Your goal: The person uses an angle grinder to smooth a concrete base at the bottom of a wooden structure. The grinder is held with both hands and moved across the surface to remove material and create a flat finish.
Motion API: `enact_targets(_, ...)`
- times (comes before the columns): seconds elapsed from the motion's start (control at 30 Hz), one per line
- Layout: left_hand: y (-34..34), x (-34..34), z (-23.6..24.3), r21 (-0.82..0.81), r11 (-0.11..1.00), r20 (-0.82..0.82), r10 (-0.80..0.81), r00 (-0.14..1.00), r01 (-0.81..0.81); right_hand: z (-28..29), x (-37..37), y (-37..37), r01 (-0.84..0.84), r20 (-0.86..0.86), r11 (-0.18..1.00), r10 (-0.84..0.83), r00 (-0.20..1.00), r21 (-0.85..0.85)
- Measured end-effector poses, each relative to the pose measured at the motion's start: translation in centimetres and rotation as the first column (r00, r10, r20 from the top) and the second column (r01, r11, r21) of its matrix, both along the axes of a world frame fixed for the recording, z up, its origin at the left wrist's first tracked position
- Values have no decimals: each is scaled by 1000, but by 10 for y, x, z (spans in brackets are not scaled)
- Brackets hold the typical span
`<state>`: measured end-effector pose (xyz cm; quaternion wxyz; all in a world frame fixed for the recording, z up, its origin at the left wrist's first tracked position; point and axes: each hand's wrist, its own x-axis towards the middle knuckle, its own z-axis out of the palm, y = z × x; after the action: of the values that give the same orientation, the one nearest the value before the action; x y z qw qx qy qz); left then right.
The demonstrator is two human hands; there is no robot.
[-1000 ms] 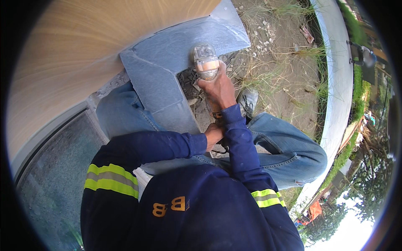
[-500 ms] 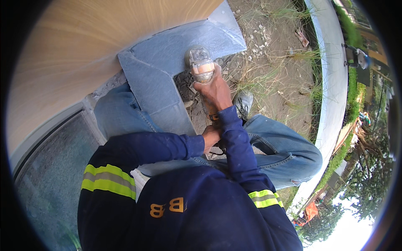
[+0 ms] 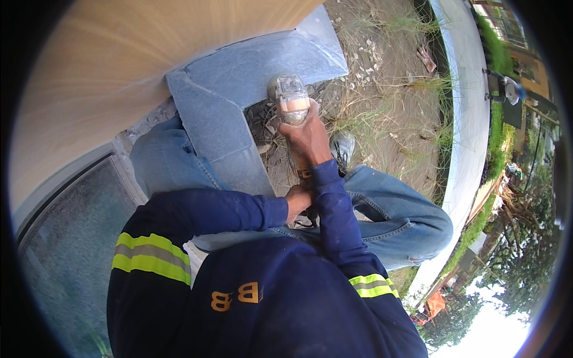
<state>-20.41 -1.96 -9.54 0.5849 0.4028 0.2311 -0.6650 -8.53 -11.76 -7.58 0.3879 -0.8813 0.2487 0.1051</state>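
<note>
An angle grinder rests its round head against the inner edge of an L-shaped grey stone slab. My right hand is closed round the grinder's front body, just behind the head. My left hand is closed round the tool's rear end, partly hidden under my right forearm. The slab has a pale line running across it and lies against a curved-looking tan panel. Broken rubble lies in the gap inside the slab's corner.
My jeans-clad legs are folded either side of the tool, a shoe showing. Right of the slab are soil, grass, stone chips and a white low wall with greenery beyond. A framed glass panel is at lower left.
The slab and surroundings have shifted slightly left in the picture. The grinder and my hands moved left and up, then slightly down and right, staying gripped along the slab's inner edge.
</note>
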Motion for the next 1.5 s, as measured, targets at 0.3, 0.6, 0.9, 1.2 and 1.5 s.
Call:
enact_targets(0.3, -3, 1, -8, -35, 998, 20, 55, 998, -54, 6, 8, 3, 14, -56, 999, -17, 998, -43)
enact_targets(0.6, 6, -13, -27, -117, 993, 28, 5, 1000, -2, 11, 5, -1, 71, -49, 997, -71, 996, -19)
enact_targets(0.9, 5, -15, -16, -47, 998, 65, 31, 997, -28, 1, -6, -1, 42, -12, 999, -42, 999, -3)
enact_targets(1.2, 3, -2, -5, -25, 999, 16, -23, 1000, 23, -4, 1, 6, -3, -40, 999, 2, 999, -34)
enact_targets(1.5, -1, 8, -9, -52, 999, 39, 8, 999, -6, 2, 12, 2, 14, -41, 997, -17, 999, -76)
